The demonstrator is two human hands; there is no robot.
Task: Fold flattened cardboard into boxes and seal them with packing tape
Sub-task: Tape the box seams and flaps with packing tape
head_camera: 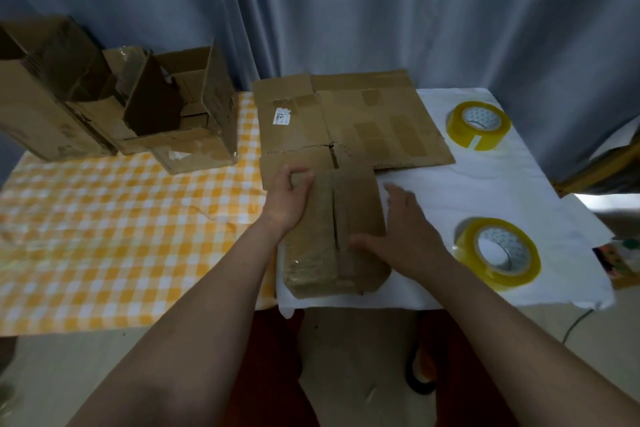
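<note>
Head view: low in the middle of the frame a small box (334, 236) lies on the white-covered part of the desk (450, 191), its two top flaps meeting along a seam that runs away from the viewer. The left hand (291, 192) has its grip curled around the box's far left corner, fingers hooked over the edge, apparently to keep the box from sliding and the left flap down. The right hand (403, 229) lies with its grip spread, thumb across the right flap near the seam and fingers reaching along the box's right side; this looks like pressing the flaps flush so that tape can bridge the seam. No tape crosses that seam yet, as far as the dim picture shows.

Just behind the box, in the centre, a flattened cardboard sheet (363, 121) lies with old tape patches and a small label, probably next in line. Two rolls of yellowish packing tape, the far tape roll (479, 126) and the near tape roll (498, 255), sit at right, within the right hand's reach. At upper left, on the yellow checked cloth (104, 218), stand several open boxes (138, 107), set well apart from the work.
</note>
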